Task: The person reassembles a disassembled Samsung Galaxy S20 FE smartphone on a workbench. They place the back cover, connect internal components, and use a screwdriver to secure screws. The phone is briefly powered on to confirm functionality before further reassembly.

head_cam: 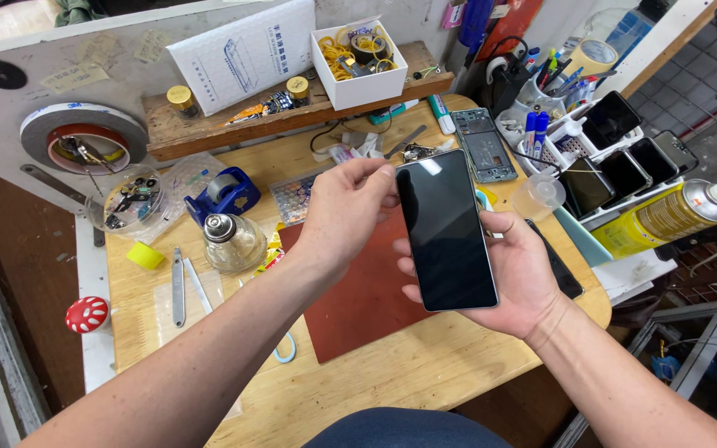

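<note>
Over red mat: glossy black slab phone, both hands' grip.

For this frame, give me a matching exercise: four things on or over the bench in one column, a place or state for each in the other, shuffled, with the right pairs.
Things:
1. phone
2. glass bottle
3. spray can
4. white box

Places or states:
A. lying on its side at the bench's right edge
B. on the wooden shelf at the back, holding yellow bits
C. held in the right hand, the left hand touching its top corner
D. standing left of the red mat

Pairs: 1-C, 2-D, 3-A, 4-B
</note>
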